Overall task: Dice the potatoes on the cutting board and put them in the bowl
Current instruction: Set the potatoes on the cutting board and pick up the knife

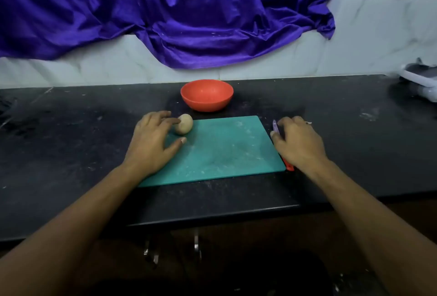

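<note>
Left hand point(151, 144) spread loose at potato point(184, 124); right hand point(300, 144) curled over knife point(275, 126).
Potato touches the left fingertips, just beyond the splayed thumb, on the teal cutting board point(224, 151); knife lies under the right fingers beside the board's edge; red bowl point(207, 94) beyond and between both hands; black counter point(71, 142); purple cloth point(165, 12) over pale tiled wall point(378, 23).

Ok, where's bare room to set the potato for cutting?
The teal plastic cutting board is bare from the pale round potato to its right edge. Crowded: far-left corner, left hand; right edge, right hand gripping the red-handled knife.
</note>
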Tool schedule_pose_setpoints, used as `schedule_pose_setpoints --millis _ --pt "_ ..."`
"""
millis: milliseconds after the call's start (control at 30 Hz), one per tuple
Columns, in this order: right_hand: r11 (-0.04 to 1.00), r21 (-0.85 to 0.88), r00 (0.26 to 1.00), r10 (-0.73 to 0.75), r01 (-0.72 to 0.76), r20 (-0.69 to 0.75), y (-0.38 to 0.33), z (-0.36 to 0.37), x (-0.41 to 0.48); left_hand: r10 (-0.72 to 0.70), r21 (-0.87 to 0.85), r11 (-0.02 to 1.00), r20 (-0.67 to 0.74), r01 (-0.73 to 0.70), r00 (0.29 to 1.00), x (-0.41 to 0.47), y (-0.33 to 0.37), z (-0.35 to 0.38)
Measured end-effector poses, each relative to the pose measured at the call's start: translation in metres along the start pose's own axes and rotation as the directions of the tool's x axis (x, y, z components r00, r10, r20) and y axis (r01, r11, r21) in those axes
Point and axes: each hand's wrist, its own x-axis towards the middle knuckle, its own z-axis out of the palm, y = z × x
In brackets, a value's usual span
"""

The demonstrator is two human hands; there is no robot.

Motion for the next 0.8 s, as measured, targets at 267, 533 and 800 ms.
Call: schedule_pose_setpoints --millis 267,533,800 --pt "0.991 -0.050 0.990 0.124 -0.120 0.068 0.001 0.007 -0.006 0.022 0.143 0.990 -0.065 -0.012 0.998 0.013 0.008 0.015" --pt "0.944 0.216 0.966 0.228 -0.250 0.120 -0.003 -0.001 0.004 0.002 0.259 0.966 0.004 -0.003 1.000 0.039 0.020 0.024" --pt "0.678 0.731 0.997 0.034 -0.075 0.071 -0.059 0.013 -0.001 -0.032 0.246 0.969 0.064 0.015 0.997 0.049 0.034 0.024"
